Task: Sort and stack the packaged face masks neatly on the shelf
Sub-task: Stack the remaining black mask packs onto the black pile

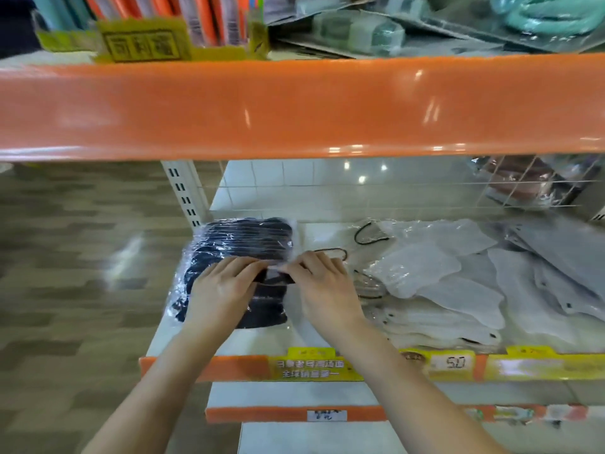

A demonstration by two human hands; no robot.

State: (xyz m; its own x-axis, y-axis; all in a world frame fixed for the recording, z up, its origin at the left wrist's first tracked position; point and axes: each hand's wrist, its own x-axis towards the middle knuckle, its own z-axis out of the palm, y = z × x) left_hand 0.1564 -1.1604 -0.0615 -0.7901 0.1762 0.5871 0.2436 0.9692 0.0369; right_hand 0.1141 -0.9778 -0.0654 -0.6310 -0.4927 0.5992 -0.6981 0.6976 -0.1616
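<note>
Two hands, the left hand [222, 286] and right hand [322, 286], pinch one clear pack of black face masks [235, 257] lying at the shelf's [229, 342] left end, beside one loose heap of white mask packs [451, 290].

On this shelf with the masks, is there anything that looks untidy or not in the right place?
Yes. The white mask packs at the right lie fanned out and overlapping at different angles, not stacked, with loose ear loops sticking out toward the middle. The black mask packs at the left, under both hands, form a neater pile.
</note>
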